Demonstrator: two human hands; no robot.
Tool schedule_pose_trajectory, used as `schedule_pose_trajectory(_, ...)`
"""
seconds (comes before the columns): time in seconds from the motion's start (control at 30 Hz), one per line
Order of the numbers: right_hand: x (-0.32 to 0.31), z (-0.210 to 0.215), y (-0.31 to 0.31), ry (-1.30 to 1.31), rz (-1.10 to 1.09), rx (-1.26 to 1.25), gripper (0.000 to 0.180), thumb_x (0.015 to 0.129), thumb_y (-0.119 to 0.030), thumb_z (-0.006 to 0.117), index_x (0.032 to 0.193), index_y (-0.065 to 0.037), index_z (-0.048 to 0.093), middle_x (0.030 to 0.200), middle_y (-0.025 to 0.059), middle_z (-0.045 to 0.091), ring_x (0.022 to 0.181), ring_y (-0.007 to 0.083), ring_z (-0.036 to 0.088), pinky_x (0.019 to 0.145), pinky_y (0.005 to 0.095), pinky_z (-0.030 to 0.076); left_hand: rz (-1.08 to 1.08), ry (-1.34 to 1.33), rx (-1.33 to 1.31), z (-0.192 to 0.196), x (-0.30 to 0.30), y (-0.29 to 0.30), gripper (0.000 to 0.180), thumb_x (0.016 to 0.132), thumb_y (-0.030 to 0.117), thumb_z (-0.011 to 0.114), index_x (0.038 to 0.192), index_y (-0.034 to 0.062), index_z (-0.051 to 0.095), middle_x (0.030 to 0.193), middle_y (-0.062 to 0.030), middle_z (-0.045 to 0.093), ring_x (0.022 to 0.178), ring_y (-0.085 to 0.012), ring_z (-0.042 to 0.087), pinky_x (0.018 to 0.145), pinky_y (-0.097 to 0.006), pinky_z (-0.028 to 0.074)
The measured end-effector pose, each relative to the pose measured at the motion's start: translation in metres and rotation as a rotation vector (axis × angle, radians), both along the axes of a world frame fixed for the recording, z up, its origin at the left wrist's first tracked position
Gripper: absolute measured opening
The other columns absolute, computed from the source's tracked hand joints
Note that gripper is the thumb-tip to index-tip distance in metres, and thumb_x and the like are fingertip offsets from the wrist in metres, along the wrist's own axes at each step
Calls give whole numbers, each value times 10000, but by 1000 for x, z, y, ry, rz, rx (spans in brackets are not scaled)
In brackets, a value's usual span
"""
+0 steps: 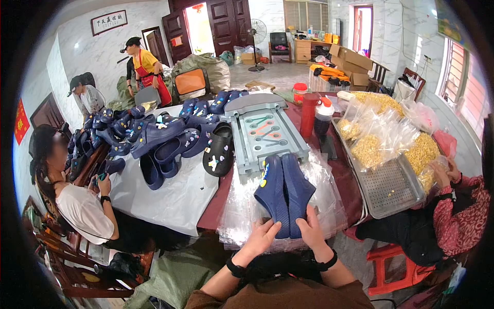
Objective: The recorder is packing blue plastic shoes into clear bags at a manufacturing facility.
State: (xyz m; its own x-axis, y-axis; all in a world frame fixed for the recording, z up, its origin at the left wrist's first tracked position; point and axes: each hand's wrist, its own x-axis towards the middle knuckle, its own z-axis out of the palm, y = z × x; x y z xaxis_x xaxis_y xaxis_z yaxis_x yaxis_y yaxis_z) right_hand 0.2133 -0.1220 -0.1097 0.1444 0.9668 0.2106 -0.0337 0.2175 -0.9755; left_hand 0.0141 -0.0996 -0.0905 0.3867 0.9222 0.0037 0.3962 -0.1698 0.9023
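A pair of navy clogs (279,198) is pressed together side by side in front of me, with colourful charms on the left one. My left hand (263,237) grips the near end of the left clog, its thumb along the edge. On the other clog's near end, my right hand (312,230) is closed the same way. Beneath the clogs lies a spread of clear plastic bags (236,216). Their far ends touch or overlap the near edge of a grey plastic board (267,131) with round holes and coloured strips. A black clog (218,149) with charms sits left of the board.
Many navy clogs (154,136) are heaped at left on a white sheet (190,206). A red bottle (309,114) and a dark bottle (323,118) stand right of the board. Beyond is a metal tray (389,185) with bagged yellow pieces. Co-workers sit on both sides.
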Motion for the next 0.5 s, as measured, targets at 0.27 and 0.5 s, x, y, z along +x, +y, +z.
schedule_pose_trajectory(0.27, -16, 28, -20, -360, -173, 110, 944, 888, -263, 783, 1535, 134, 222, 1507, 340, 396, 1409, 404, 433, 1161, 432, 349, 16, 39, 121, -9, -2, -9, 460, 1061, 403, 482, 1262, 46, 691, 1313, -304, 572, 1240, -472, 444, 1104, -503, 326)
schedule_pose_trajectory(0.5, -33, 60, -26, -853, -310, 29, 1263, 682, -464, 916, 1574, 47, 182, 1410, 335, 422, 1240, 486, 520, 1027, 506, 468, -12, -65, 55, -4, 0, -12, 597, 1095, 425, 318, 1272, -34, 657, 1346, -311, 542, 1264, -457, 438, 1125, -494, 271)
